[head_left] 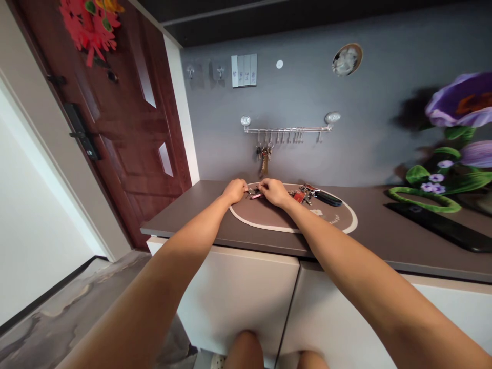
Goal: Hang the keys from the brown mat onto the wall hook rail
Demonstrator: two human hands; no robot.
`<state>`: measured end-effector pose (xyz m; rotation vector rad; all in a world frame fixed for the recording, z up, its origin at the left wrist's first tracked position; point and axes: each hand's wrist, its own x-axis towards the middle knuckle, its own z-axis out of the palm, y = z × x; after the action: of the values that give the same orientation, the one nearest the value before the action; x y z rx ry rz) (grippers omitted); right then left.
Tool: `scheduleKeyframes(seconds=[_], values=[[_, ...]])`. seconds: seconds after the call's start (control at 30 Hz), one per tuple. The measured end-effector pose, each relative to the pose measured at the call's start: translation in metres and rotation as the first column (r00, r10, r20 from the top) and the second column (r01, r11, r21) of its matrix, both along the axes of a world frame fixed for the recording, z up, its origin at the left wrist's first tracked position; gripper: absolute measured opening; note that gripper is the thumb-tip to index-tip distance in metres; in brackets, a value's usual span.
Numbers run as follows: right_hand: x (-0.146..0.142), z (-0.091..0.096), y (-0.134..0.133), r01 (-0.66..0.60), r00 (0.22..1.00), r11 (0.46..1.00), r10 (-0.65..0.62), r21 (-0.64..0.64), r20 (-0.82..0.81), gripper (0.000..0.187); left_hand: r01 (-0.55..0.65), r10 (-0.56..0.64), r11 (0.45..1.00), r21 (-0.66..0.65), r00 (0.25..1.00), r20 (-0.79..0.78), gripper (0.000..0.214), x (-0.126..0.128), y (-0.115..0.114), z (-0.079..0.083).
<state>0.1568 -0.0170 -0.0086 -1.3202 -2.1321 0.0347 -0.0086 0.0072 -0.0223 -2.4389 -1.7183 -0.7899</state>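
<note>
On the counter lies an oval brown mat with a pale border. Over its left part, my left hand is closed, its fingertips at the edge of a small bunch of keys with a pink piece on it. My right hand pinches the other side of this bunch; its fingers partly hide what they grip. Right of my right hand, more keys with a red tag rest on the mat, next to a dark key pouch.
Behind the mat, a clear hook rail is fixed to the grey wall, with keys and a brown fob hanging at its left. At right are purple fabric flowers and a long black object. A dark red door stands left.
</note>
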Motion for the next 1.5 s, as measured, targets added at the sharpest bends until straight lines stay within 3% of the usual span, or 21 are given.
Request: scheduleKeyframes(seconds=[0.23,0.43,0.63,0.9,1.2,1.5], values=[[0.000,0.000,0.000,0.010,1.000,1.000,-0.010,-0.002,-0.026,0.019,0.014,-0.025,0.998,0.068,0.986,0.162,0.018,0.002,-0.004,0.004],[0.000,0.000,-0.001,-0.001,0.999,1.000,0.001,0.004,-0.050,0.020,0.060,-0.090,0.993,0.097,0.931,0.353,0.015,0.006,-0.006,0.008],[0.000,0.002,-0.002,-0.023,0.994,1.000,0.024,0.009,-0.104,0.016,0.180,-0.160,0.983,0.038,0.740,0.653,0.012,0.011,-0.007,0.009],[0.000,0.003,-0.001,-0.027,0.986,0.998,0.035,0.050,-0.161,0.015,0.304,-0.202,0.952,0.031,0.550,0.810,0.007,0.018,-0.010,0.013],[0.002,0.005,-0.003,-0.001,0.962,0.998,0.020,0.069,-0.273,0.015,0.341,-0.217,0.939,0.038,0.504,0.836,0.006,0.020,-0.015,0.017],[0.004,0.003,0.003,-0.017,0.851,1.000,0.018,0.006,-0.525,0.017,0.323,-0.236,0.944,0.065,0.525,0.818,0.006,0.020,-0.015,0.015]])
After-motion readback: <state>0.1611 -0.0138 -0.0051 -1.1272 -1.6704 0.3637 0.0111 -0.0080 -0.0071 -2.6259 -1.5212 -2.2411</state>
